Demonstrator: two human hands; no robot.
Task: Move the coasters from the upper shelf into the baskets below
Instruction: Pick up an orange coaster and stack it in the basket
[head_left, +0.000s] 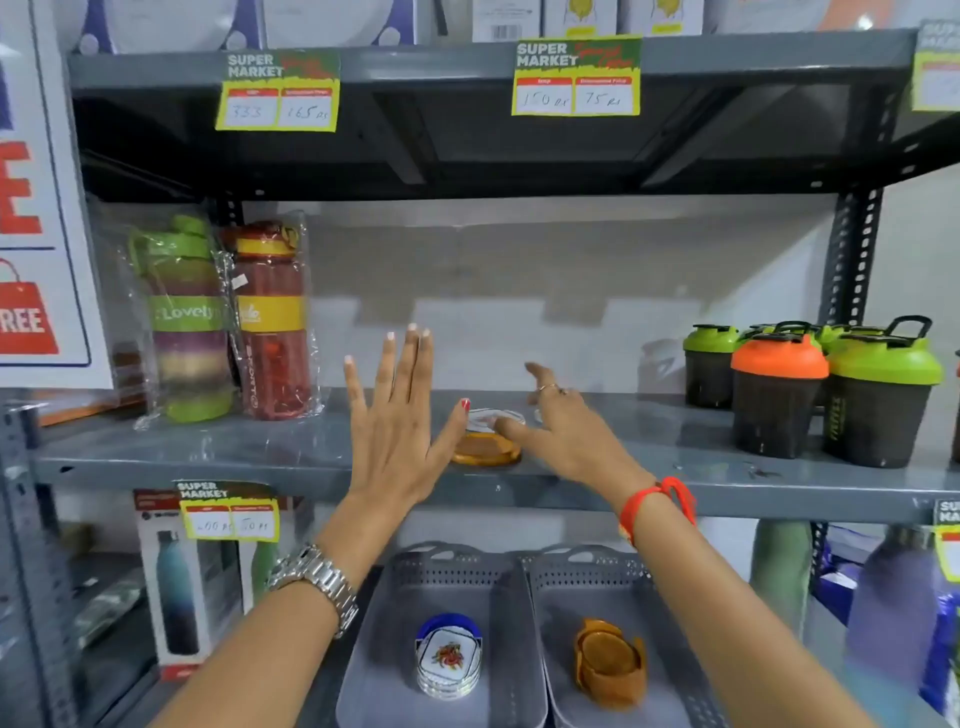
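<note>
above the coasters (485, 449), "super market" tags (576, 75)

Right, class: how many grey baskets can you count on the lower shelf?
2. The left basket holds a stack of white patterned coasters; the right basket, touching it, holds brown wooden coasters. Others may lie outside the frame.

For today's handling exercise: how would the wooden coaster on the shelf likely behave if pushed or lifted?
The wooden coaster looks flat and rigid, so it should probably slide rather than roll or tip on the smooth shelf. Its thin edge may make pinching awkward; the right hand is already beside it. It seems light.
</note>
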